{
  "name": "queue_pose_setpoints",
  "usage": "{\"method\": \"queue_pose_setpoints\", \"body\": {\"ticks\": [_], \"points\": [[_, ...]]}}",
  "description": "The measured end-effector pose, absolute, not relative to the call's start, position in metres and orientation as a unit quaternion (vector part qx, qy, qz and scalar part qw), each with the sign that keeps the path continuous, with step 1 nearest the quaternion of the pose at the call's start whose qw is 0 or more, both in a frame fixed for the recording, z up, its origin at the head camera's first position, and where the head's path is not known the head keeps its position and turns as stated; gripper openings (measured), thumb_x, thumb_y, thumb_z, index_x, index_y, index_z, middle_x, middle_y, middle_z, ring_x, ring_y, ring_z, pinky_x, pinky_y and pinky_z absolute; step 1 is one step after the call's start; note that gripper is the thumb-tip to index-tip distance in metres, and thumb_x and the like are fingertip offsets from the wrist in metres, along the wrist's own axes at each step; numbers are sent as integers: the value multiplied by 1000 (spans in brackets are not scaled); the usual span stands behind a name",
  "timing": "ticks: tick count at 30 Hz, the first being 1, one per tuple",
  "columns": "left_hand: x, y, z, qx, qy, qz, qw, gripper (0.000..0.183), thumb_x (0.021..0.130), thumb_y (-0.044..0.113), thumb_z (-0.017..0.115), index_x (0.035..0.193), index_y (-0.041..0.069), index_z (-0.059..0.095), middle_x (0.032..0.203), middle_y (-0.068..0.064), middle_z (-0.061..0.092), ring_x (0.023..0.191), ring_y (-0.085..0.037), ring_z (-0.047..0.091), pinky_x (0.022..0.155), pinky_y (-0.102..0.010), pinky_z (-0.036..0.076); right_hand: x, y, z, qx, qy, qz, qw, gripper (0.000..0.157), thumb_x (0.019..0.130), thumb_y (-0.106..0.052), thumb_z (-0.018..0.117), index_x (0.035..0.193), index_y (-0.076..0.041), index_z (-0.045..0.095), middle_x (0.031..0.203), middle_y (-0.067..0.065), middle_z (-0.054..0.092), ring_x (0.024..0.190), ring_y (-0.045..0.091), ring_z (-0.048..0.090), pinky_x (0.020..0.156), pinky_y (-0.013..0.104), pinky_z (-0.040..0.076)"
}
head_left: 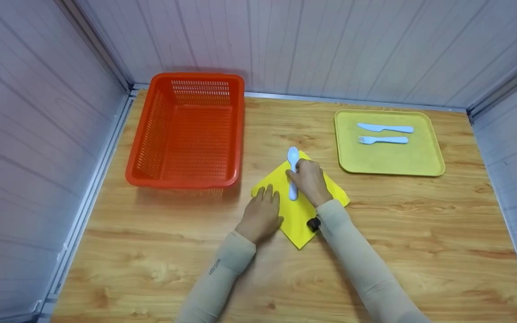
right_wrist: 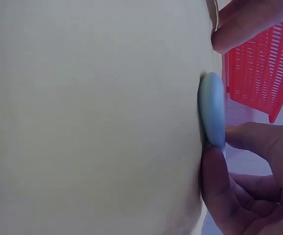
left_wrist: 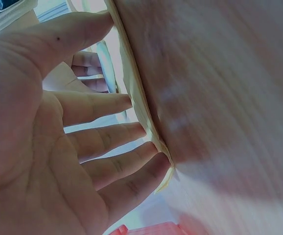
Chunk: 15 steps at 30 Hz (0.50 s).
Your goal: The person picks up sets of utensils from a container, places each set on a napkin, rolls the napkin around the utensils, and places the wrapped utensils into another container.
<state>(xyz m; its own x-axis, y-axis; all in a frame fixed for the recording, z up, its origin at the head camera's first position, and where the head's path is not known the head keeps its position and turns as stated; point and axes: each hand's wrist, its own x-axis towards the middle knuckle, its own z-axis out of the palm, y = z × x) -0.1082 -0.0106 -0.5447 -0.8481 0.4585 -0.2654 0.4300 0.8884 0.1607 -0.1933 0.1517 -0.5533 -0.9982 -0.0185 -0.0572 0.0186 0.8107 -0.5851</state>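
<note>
Spoon (head_left: 293, 190), pale blue, lies over the upper part of a yellow sheet (head_left: 292, 217) set cornerwise on the wooden table (head_left: 159, 246). From the head view, the right hand (head_left: 311, 177) pinches the handle from the right side, its thumb crossing the shaft below the bowl. The left hand (head_left: 260, 216) lies over the sheet's left edge, fingers nearly straight and slightly spread, gripping nothing. Only the head view takes in the yellow tray (head_left: 388, 159) at right, bearing a knife (head_left: 386, 128) and a fork (head_left: 384, 140) side by side. An orange-red basket (head_left: 198, 148) stands to the left, well apart from the spoon.

The left wrist view adds the palm side of that hand: fingertips and thumb tip touch the sheet's edge. The right wrist view shows the pinch from underneath, thumb and finger meeting the handle on opposite faces.

There the spoon is foreshortened and its bowl hidden; the sheet, pale and featureless, fills most of the frame. Both wrist views cut the basket off at the border. Whether the sheet is cloth or paper is hard to tell.
</note>
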Motion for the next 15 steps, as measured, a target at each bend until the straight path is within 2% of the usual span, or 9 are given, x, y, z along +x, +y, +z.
{"method": "queue_pose_setpoints", "body": {"ticks": [7, 12, 15], "points": [[-108, -11, -544, 225, 960, 60, 156, 70, 97, 38, 64, 149, -3, 41, 155, -26, 34, 141, -41, 34, 109, -47, 39, -194, 154, -552, -1, 951, -307, 39, 24, 93, -24, 70, 87, 0, 67, 71, 5, 59, 57, 15, 54, 49, 27, 44], [-108, -12, -544, 222, 961, 66, 150, 69, 96, 37, 65, 148, -2, 43, 154, -24, 35, 140, -40, 35, 108, -47, 40, -194, 156, -551, -19, 945, -324, 40, 28, 93, -22, 69, 74, -3, 60, 59, 0, 47, 48, 12, 44, 44, 26, 37], [-107, -12, -545, 217, 961, 70, 156, 69, 96, 37, 65, 148, -2, 42, 155, -24, 34, 141, -40, 34, 108, -47, 39, -194, 158, -550, -25, 943, -328, 47, 28, 94, -21, 68, 72, -5, 59, 56, -1, 45, 45, 11, 43, 42, 25, 35]]}}
